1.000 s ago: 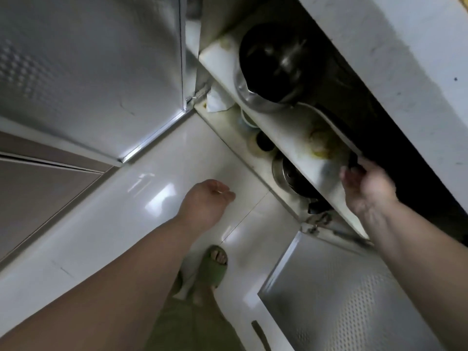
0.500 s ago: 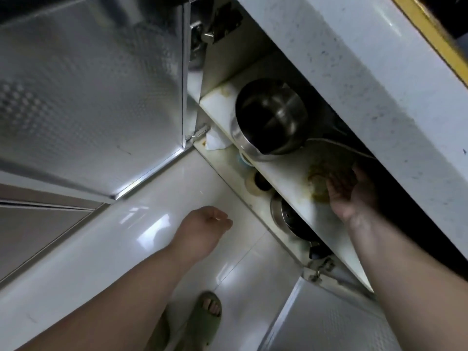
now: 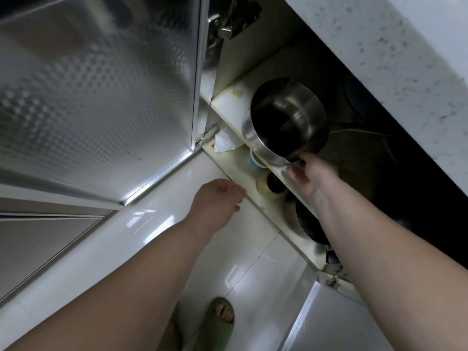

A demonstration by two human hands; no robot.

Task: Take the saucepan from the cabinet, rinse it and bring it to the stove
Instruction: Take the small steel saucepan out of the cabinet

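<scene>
The right hand (image 3: 307, 174) has moved from the shelf (image 3: 229, 105) to grip the saucepan (image 3: 286, 120).

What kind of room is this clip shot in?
Most likely a home kitchen: an open base cabinet under a speckled counter, a steel saucepan on its shelf with the right hand at its rim, and a tiled floor.
</scene>
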